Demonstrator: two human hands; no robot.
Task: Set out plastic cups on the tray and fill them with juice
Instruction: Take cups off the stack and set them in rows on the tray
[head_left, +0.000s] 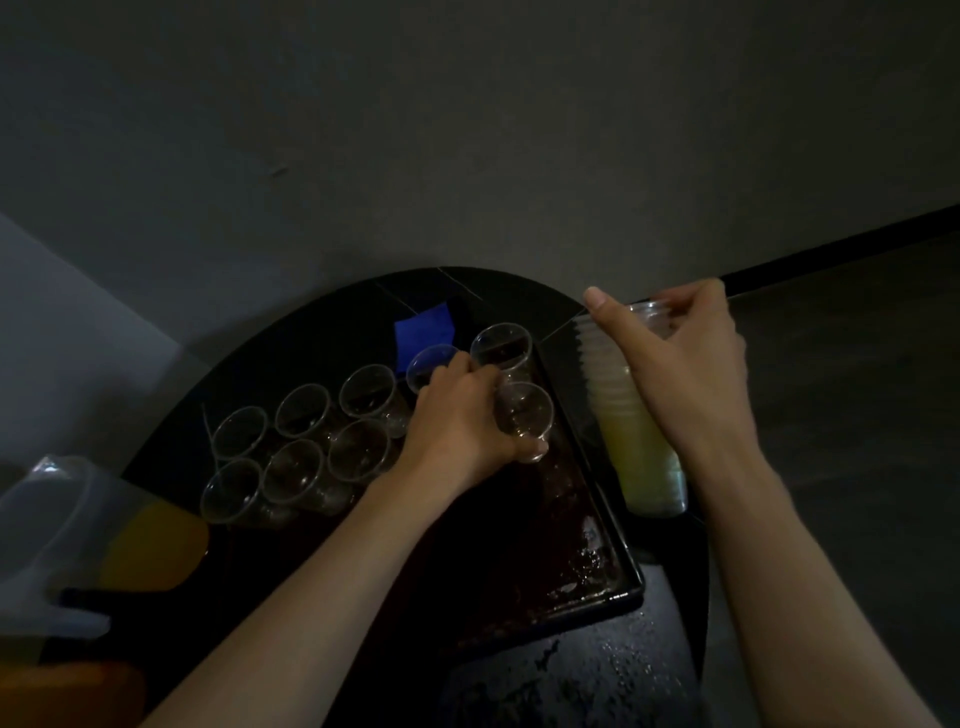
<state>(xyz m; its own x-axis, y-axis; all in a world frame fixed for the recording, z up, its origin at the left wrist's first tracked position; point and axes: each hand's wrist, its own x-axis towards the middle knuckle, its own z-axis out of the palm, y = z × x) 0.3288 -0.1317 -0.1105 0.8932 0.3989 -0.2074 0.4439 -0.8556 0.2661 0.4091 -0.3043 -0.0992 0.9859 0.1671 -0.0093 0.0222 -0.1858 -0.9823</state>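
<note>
Several clear plastic cups (306, 410) stand upright in two rows on a dark tray (597, 540). My left hand (462, 421) grips one clear cup (527, 415) at the right end of the near row, on or just above the tray. My right hand (675, 353) holds a tall stack of nested cups (639, 452) upright past the tray's right edge, fingers curled round its top. A translucent jug of orange juice (145, 545) stands at the left.
The tray lies on a round black table (597, 675) against a grey wall. A blue cloth (423, 332) lies behind the cups. The near right part of the tray holds no cups. A second orange container (62, 691) shows at the bottom left corner.
</note>
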